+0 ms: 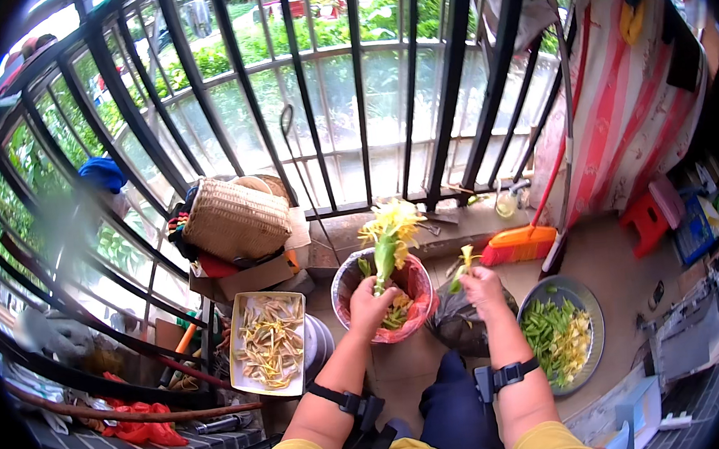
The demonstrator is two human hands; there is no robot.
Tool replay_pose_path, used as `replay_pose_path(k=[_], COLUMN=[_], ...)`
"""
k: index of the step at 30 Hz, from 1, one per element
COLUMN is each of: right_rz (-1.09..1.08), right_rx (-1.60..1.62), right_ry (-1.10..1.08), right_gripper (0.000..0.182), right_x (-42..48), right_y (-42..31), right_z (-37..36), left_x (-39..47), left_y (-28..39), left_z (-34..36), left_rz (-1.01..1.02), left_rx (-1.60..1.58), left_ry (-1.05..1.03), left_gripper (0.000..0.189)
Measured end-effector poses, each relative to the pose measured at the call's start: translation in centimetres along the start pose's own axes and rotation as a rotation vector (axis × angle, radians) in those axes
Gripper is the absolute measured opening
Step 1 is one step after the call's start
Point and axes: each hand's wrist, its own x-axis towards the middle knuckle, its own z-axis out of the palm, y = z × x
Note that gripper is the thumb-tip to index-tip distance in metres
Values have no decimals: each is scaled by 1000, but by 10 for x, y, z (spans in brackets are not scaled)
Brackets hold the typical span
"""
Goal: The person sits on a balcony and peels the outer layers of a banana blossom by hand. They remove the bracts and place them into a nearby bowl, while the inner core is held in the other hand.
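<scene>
My left hand [370,307] holds a green flower head with yellow petals [389,247] by its stem, upright over a bin lined with a red plastic bag [424,318]. Green and yellow plant scraps lie inside the bin. To the right, my right hand [483,287] pinches a small piece of yellow flower with green parts [464,268] above a dark plastic bag [464,324]. A round metal basin [594,326] on the right holds green pieces and pale yellow petals. On the left, a shallow box [236,363] contains dried-looking strips and yellow petals.
A woven basket [237,219] rests on a cardboard box at the left. Dark railings [359,96] stand ahead. An orange and red broom [520,244] leans at the right near a striped cloth [619,112]. A red stool [645,222] is farther right; a wooden stick [138,412] lies low left.
</scene>
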Motion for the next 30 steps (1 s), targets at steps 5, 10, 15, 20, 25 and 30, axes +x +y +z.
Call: replay_pose_path(k=[5, 10, 15, 20, 25, 30], right_rz=[21, 167, 164, 201, 199, 317], right_rx=[-97, -90, -200, -255, -185, -105], right_ry=[303, 620, 888, 967, 931, 976], right_gripper=[7, 5, 6, 8, 11, 10], right_x=[-2, -11, -25, -19, -17, -41], right_y=[40, 109, 140, 141, 138, 188], right_z=[-72, -152, -225, -262, -274, -342], left_x=[12, 0, 2, 4, 6, 1], left_y=[-27, 2, 6, 5, 3, 11], left_z=[-18, -16, -3, 6, 5, 24], left_rz=[43, -71, -103, -132, -139, -173], left_rx=[134, -212, -195, -162, -142, -206], left_ry=[117, 15, 2, 15, -23, 10], left_gripper=[27, 16, 17, 16, 18, 24])
